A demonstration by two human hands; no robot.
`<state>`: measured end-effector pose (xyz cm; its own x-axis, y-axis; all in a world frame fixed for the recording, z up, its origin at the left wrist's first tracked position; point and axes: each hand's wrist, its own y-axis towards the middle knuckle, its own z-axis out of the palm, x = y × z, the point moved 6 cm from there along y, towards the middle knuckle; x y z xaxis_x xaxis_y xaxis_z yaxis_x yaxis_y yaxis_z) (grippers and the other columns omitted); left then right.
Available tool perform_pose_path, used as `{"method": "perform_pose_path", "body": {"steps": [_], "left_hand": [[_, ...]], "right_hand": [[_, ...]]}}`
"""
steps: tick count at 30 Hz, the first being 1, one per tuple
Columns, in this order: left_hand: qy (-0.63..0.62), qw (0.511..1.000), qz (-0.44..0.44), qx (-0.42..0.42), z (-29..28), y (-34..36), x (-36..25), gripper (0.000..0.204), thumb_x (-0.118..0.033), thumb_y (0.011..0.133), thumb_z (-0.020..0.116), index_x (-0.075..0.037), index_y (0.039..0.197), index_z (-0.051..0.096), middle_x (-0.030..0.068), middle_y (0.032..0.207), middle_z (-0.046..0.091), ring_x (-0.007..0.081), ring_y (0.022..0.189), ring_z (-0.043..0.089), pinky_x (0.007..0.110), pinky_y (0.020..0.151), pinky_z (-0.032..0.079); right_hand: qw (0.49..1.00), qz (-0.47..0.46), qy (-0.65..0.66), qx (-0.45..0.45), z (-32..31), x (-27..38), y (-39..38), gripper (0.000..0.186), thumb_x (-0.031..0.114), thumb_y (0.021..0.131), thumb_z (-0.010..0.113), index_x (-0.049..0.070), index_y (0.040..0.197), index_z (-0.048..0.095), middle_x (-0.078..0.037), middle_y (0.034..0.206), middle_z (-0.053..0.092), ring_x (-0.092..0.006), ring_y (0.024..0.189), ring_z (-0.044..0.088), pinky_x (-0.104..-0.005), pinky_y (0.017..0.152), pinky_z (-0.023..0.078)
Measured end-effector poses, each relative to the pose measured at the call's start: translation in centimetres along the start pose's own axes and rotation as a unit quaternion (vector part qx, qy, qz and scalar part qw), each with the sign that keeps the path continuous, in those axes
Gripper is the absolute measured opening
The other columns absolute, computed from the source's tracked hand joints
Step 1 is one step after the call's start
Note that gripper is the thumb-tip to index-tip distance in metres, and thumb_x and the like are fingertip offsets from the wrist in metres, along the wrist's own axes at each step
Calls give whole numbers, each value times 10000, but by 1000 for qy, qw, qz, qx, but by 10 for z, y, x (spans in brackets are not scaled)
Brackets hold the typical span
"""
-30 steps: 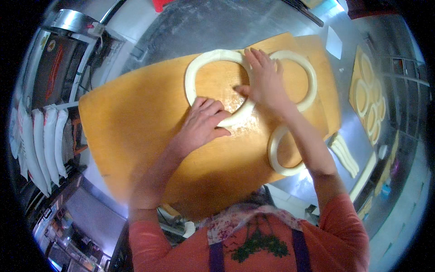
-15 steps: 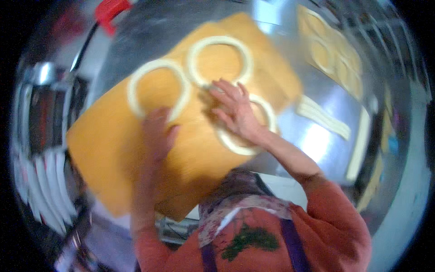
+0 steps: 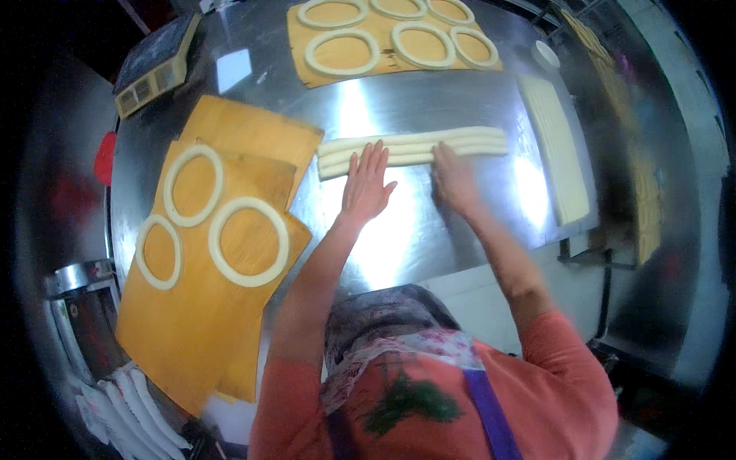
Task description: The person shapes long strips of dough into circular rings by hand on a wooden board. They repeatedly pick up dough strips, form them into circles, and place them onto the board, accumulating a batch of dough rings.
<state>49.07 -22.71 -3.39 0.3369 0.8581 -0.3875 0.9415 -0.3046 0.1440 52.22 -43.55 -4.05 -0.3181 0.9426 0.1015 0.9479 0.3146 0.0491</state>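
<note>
Dough ropes (image 3: 414,148) lie side by side at twelve o'clock on the steel surface (image 3: 399,230); my left hand (image 3: 366,182) rests flat, fingers spread wide, my right hand (image 3: 454,178) curls over their edge, gripping nothing; I'd press lightly and evenly.

Under the left hand (image 3: 366,188) and right hand (image 3: 454,182) lies a glossy, reflective steel table (image 3: 429,100), with matt, soft pale dough ropes (image 3: 414,147) at the fingertips and smooth, matt orange-brown wooden boards (image 3: 192,307) left of the left hand.
</note>
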Motion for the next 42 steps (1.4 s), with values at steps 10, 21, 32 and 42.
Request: {"method": "perform_pose_path", "body": {"steps": [10, 21, 32, 42], "left_hand": [[31, 997, -70, 8, 32, -21, -21, 685, -294, 937, 572, 16, 1495, 324, 182, 1593, 265, 374, 1480, 207, 511, 1214, 134], [118, 985, -127, 5, 15, -51, 7, 660, -300, 973, 529, 11, 1505, 295, 193, 1589, 256, 351, 1470, 243, 519, 1202, 172], [117, 980, -161, 13, 11, -78, 4, 631, -210, 941, 594, -29, 1492, 345, 177, 1393, 462, 315, 1294, 434, 520, 1122, 269], [-16, 981, -178, 76, 22, -75, 12, 405, -193, 941, 553, -54, 1321, 521, 206, 1110, 583, 401, 1005, 593, 507, 883, 480]], "right_hand": [[999, -23, 20, 11, 14, 5, -31, 676, 275, 976, 506, 34, 1542, 226, -151, 1625, 190, -281, 1502, 198, -602, 1181, 165], [998, 14, 50, -32, -9, -67, -8, 563, 79, 928, 453, 22, 1478, 350, -157, 1577, 307, -302, 1471, 275, -591, 1164, 222], [995, -70, -73, -16, -1, -78, -56, 613, 5, 879, 458, 10, 1482, 350, -154, 1566, 332, -306, 1442, 325, -549, 1166, 244], [982, -180, -48, 6, 1, -141, 4, 455, 68, 861, 551, 68, 1316, 542, -146, 1291, 598, -310, 1270, 519, -480, 1117, 340]]}}
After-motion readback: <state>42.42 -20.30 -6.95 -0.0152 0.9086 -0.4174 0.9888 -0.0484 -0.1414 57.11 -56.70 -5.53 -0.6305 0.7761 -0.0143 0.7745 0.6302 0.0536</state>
